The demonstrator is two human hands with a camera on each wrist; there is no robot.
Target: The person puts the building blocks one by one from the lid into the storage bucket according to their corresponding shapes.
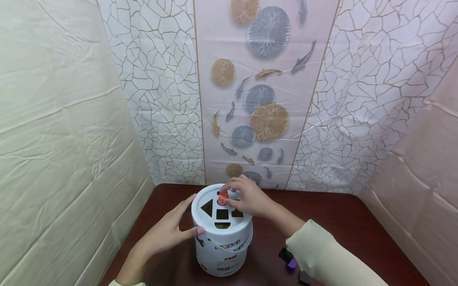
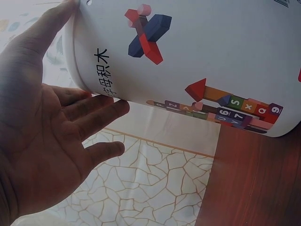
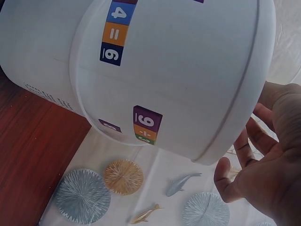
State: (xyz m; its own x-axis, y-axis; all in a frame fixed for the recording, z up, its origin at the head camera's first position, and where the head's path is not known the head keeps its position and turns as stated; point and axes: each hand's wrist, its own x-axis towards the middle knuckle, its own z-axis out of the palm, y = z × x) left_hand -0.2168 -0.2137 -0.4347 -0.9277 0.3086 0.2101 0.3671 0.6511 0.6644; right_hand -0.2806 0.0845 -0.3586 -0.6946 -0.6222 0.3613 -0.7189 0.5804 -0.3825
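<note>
A white bucket (image 1: 222,254) with a shape-sorter lid (image 1: 205,222) stands upright on the table. The lid has several cut-outs, among them a triangle and a square. My right hand (image 1: 247,195) pinches an orange cylindrical block (image 1: 223,198) between thumb and fingers, right at a round hole in the lid. In the right wrist view the bucket's rim hides the block from sight. My left hand (image 1: 168,228) rests against the bucket's left side, thumb at the front of the rim and fingers spread farther back. Its fingers lie fairly straight along the wall in the left wrist view.
Small blocks lie on the dark red table (image 1: 307,226) by the right forearm: a black one (image 1: 285,254), a purple one (image 1: 291,265) and another dark one (image 1: 304,277). The bucket's handle (image 1: 247,244) hangs down at its front right. Patterned cloth walls surround the table.
</note>
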